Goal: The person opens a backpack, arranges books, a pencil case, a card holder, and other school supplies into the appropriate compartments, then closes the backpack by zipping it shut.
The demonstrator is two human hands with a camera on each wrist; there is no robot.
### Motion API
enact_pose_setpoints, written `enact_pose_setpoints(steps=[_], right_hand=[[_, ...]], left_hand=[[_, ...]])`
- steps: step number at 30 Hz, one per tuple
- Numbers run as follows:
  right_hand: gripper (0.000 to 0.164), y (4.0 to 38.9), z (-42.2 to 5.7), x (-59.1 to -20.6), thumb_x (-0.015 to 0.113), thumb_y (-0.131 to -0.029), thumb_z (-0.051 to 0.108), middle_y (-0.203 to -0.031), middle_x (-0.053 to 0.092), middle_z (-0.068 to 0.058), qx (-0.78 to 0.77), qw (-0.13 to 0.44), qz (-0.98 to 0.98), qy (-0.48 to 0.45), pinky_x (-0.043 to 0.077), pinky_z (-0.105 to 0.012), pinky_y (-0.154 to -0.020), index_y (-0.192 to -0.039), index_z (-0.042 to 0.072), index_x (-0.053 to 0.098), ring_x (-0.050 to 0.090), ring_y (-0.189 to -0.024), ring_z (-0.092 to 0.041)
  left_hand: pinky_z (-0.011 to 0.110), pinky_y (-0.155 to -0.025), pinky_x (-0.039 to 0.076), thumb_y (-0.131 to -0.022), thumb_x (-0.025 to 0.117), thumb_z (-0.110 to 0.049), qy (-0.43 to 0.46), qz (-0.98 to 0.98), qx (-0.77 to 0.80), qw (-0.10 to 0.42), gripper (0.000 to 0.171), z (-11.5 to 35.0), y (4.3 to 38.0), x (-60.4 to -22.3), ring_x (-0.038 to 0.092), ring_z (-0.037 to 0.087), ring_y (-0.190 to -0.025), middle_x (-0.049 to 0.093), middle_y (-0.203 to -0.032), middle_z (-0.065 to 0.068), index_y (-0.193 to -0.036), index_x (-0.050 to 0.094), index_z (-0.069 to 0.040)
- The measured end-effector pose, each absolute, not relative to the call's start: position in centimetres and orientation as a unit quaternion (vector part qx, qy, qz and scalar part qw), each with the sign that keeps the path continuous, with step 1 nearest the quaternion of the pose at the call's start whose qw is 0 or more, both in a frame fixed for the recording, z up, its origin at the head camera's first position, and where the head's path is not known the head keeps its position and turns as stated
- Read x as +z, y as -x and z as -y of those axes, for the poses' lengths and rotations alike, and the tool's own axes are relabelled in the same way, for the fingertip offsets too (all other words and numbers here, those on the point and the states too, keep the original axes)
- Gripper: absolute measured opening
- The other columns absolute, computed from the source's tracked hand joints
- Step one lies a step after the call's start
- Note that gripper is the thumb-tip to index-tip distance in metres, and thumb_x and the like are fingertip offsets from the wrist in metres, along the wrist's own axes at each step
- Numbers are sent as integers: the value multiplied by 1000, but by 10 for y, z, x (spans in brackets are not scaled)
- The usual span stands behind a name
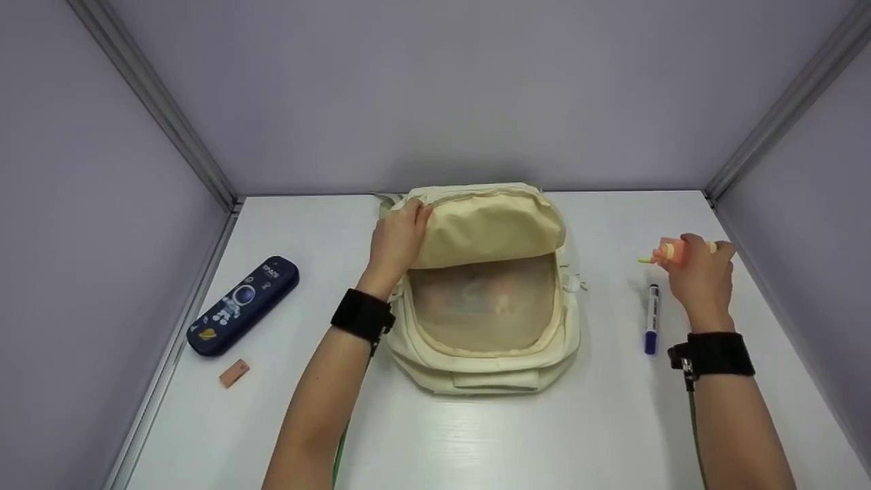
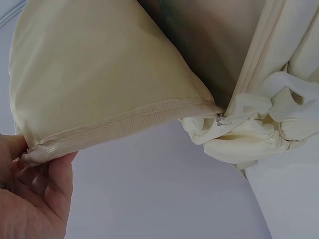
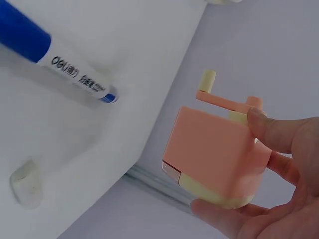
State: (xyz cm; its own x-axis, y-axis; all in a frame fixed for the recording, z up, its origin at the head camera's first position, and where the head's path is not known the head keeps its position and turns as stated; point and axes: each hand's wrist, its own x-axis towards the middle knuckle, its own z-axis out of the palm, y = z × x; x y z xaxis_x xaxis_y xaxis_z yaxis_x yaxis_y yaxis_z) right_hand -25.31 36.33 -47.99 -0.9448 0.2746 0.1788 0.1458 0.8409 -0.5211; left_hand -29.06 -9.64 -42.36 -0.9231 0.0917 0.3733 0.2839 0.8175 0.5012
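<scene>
A cream backpack point(image 1: 422, 371) lies on the table with its front flap point(image 1: 490, 231) lifted. My left hand point(image 1: 397, 238) pinches the zippered edge of that flap between thumb and fingers, as the left wrist view shows at the flap's border point(image 2: 114, 124). Inside the opening is a hazy, see-through panel point(image 1: 476, 327) with blurred coloured shapes behind it. On the right, my right hand point(image 1: 704, 275) grips a peach and yellow crank pencil sharpener point(image 3: 214, 154), held up off the table with its crank handle point(image 3: 224, 101) sticking out. Below it lies a blue-and-white marker point(image 1: 652, 316).
A dark blue pencil case point(image 1: 243, 306) with space pictures lies at the left, and a small brownish-pink block point(image 1: 235, 373) sits below it. The right wrist view shows a small whitish piece point(image 3: 27, 184) on the table. Grey walls point(image 1: 449, 88) enclose the back and sides.
</scene>
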Motion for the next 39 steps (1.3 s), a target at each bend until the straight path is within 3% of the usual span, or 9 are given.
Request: enact_pose_setpoints(steps=[7,12,17,23,39], right_hand=[[51,236,-326,-460,75,-87,11,-131,33,-40,298,172,938,46,43,-68,-86,-131,-4,54,46,-108,-57],[50,224,-303,-455,77,-85,9,-129,35,-39,308,172,936,-2,45,-67,-84,-129,-2,54,50,-103,-55],[51,217,-283,-460,80,-83,9,-128,37,-36,318,163,933,-46,47,-63,-80,-127,1,56,54,-98,-52],[53,213,-256,-479,85,-77,11,-123,41,-32,322,190,923,-94,48,-59,-69,-123,3,60,57,-87,-48],[48,224,-199,-526,84,-79,13,-127,40,-26,378,228,886,-143,49,-51,-78,-121,8,61,51,-109,-42]], left_hand=[[46,-64,50,-104,49,-33,97,937,-288,174,32,95,290,-423,63,29,-69,68,-81,14,-100,64,-5],[45,-64,51,-104,50,-32,100,935,-289,178,31,95,290,-423,64,29,-69,69,-82,14,-101,64,-5],[44,-60,50,-104,49,-31,105,931,-291,191,31,94,289,-421,62,28,-65,66,-77,14,-100,63,-3],[42,-55,49,-105,49,-29,114,923,-291,223,31,91,289,-419,58,25,-59,61,-70,12,-96,61,-2],[42,-63,50,-104,51,-25,110,910,-314,248,28,87,287,-418,62,28,-69,64,-77,12,-94,62,-2]])
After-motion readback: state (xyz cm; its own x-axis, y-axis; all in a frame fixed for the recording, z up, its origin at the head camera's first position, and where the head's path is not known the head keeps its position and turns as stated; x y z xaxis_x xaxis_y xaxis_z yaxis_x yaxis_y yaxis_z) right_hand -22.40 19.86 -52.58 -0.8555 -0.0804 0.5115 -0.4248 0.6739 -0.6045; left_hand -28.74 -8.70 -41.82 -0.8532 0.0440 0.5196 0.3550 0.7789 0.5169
